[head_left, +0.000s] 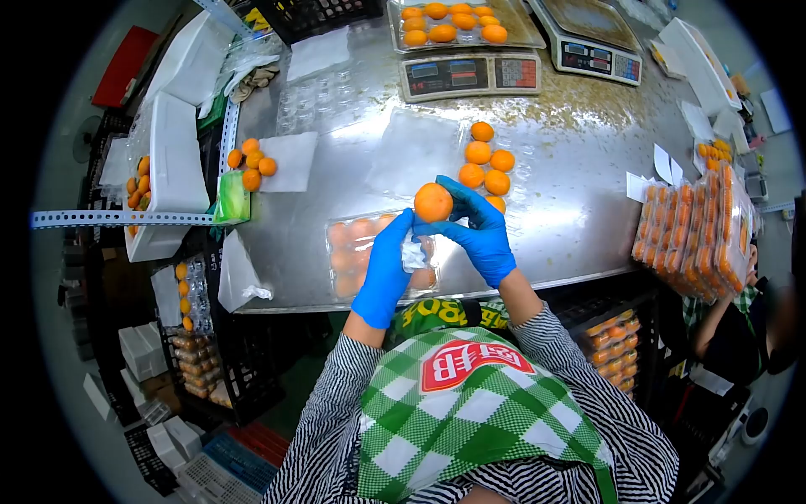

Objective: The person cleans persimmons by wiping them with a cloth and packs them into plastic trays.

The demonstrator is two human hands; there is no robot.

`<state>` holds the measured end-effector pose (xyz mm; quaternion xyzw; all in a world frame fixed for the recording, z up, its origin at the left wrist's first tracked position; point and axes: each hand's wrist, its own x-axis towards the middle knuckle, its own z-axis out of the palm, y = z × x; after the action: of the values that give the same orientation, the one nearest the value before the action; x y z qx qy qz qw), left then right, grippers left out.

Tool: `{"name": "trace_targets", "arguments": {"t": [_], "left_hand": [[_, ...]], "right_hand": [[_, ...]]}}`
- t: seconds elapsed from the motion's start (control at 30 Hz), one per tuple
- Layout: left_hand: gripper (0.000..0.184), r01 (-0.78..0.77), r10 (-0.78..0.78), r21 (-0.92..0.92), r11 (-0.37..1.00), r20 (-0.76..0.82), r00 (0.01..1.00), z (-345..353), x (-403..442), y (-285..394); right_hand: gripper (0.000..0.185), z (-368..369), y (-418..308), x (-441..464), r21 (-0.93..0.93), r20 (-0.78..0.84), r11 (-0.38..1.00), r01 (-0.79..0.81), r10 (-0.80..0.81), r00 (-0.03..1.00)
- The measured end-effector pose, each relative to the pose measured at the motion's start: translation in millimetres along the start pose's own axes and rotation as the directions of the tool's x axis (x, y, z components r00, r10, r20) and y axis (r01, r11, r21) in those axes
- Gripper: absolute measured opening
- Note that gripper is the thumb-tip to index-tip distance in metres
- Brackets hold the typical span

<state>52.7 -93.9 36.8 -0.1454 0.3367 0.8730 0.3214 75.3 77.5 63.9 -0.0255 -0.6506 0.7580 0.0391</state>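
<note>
At the front edge of the shiny steel table (579,210), a clear plastic tray of fruit (331,267) sits beneath the blue-gloved left hand (389,267), closed on crumpled white tissue (413,255); the blue-gloved right hand (480,237) clasps a round orange fruit (433,202) — open steel rightward, loose orange fruits (478,152) beyond.

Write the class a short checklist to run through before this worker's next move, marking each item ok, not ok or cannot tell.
1. Gloves on: ok; left hand and right hand both wear blue gloves.
2. Orange fruit secure: looks ok; the right hand's fingers grip it.
3. White wad ready: ok; it shows at the left hand.
4. Whole fruit surface clean: cannot tell; its underside is hidden.
5. Nearer scale free: not ok; several fruits sit on it.
6. Loose fruits within reach: seems ok; they lie just beyond the right hand.
</note>
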Motion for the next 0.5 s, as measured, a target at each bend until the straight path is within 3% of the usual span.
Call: {"name": "trace_targets", "arguments": {"t": [0.07,0.17,0.3,0.4,0.5], "left_hand": [[0.032,-0.073,0.107,0.241,0.968,-0.133,0.985,5.2,-13.6,9.5],[0.038,-0.275,0.363,0.608,0.745,-0.024,0.931,7.1,-24.7,25.7],[0.055,-0.422,0.469,0.701,0.575,0.140,0.872,6.1,-39.8,50.0],[0.071,-0.516,0.500,0.698,0.496,0.256,0.827,-8.8,-43.6,66.8],[0.069,-0.468,0.478,0.699,0.541,0.203,0.855,-24.9,-49.6,86.2]], "right_hand": [[0.060,8.8,0.6,-1.1,0.077,-0.004,0.995,-0.064,0.064,0.998],[0.050,31.6,-9.1,-2.9,0.316,-0.036,0.938,-0.142,0.161,0.986],[0.040,51.3,18.2,-0.8,0.477,0.052,0.833,-0.281,0.292,0.955],[0.047,91.7,14.3,-0.1,0.559,0.092,0.755,-0.342,0.353,0.931],[0.051,137.9,10.0,5.0,0.632,0.136,0.678,-0.377,0.382,0.914]]}}
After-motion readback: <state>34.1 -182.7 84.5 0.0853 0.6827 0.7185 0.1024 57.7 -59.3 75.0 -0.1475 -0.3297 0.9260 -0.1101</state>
